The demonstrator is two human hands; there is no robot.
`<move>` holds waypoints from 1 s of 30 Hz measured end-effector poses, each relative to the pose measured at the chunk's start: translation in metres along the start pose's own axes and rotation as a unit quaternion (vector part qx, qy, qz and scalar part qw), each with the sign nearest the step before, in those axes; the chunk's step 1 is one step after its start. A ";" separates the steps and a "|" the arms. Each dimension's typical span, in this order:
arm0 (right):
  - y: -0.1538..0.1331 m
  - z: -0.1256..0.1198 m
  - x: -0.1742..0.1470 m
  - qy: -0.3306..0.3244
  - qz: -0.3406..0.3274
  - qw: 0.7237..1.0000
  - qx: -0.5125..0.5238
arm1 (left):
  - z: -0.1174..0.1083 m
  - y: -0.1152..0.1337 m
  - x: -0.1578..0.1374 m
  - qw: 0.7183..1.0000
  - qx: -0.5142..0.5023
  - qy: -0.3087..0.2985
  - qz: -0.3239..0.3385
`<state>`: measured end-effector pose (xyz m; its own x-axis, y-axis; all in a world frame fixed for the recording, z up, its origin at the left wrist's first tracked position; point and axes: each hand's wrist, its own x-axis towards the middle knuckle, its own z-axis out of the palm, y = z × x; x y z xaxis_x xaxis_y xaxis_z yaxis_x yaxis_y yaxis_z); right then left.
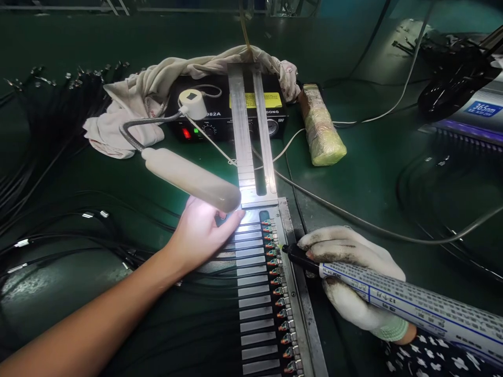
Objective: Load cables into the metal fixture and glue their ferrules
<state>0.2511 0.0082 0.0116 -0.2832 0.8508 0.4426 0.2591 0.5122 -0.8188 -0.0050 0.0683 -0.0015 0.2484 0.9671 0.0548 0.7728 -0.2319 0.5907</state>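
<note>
A long metal fixture holds a row of small connectors with exposed coloured wires, and black cables run off to the left. My bare left hand is at the fixture's upper left edge, its thumb pressed on the metal; the other fingers are partly hidden behind a white gooseneck lamp. In my right hand, which wears a stained white glove, is a printed glue tube. Its black nozzle points left, with the tip close beside one of the upper connectors.
Behind the fixture sits a black dispenser box with a cloth draped over it. A wrapped block lies right of it. Cable bundles spread at left; a 365nm lamp unit stands far right. A hose crosses the green table.
</note>
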 end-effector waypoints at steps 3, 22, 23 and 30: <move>-0.003 -0.001 0.001 -0.003 0.001 1.000 0.001 | 0.000 0.001 0.000 1.000 0.000 -0.003 0.000; -0.002 -0.001 0.002 -0.008 0.002 1.000 -0.008 | -0.002 0.002 0.001 1.000 0.000 -0.008 -0.002; -0.002 -0.001 0.001 -0.008 0.003 1.000 -0.008 | -0.002 0.002 0.001 1.000 0.000 -0.008 -0.003; 0.000 -0.002 0.001 -0.007 -0.009 1.000 -0.006 | 0.000 0.001 0.001 1.000 0.004 -0.009 -0.006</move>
<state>0.2522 0.0089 0.0128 -0.3011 0.8393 0.4527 0.2638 0.5295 -0.8062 -0.0041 0.0688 -0.0013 0.2496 0.9678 0.0322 0.7806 -0.2208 0.5848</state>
